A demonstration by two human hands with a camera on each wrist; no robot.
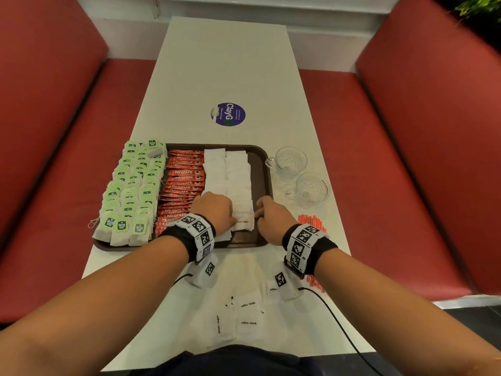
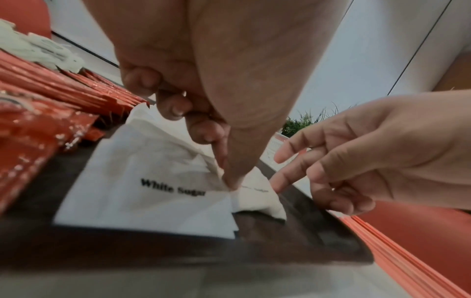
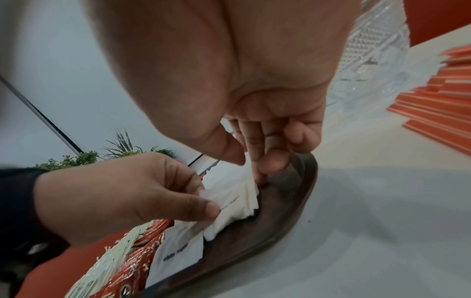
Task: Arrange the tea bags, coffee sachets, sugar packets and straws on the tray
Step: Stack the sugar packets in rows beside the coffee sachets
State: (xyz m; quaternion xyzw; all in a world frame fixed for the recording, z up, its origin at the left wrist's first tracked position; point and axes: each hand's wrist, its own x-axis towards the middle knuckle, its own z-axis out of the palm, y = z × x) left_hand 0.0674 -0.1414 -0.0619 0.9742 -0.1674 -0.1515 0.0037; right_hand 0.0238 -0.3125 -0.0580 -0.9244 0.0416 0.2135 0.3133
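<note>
On the tray [image 1: 264, 169], the nearest sugar packet [image 1: 244, 221] of the right-hand row lies between both hands — left hand [image 1: 214, 210] pinches its left edge, right hand [image 1: 271, 215] has relaxed fingers [image 2: 280, 179] touching its right edge. Loose packets [image 1: 248, 316] wait on the surface nearer the person.

Long white table [image 1: 225, 63] between two red padded benches [image 1: 48, 118]; white wall [image 1: 311, 12] behind, greenery [image 1: 479, 4] top right.
</note>
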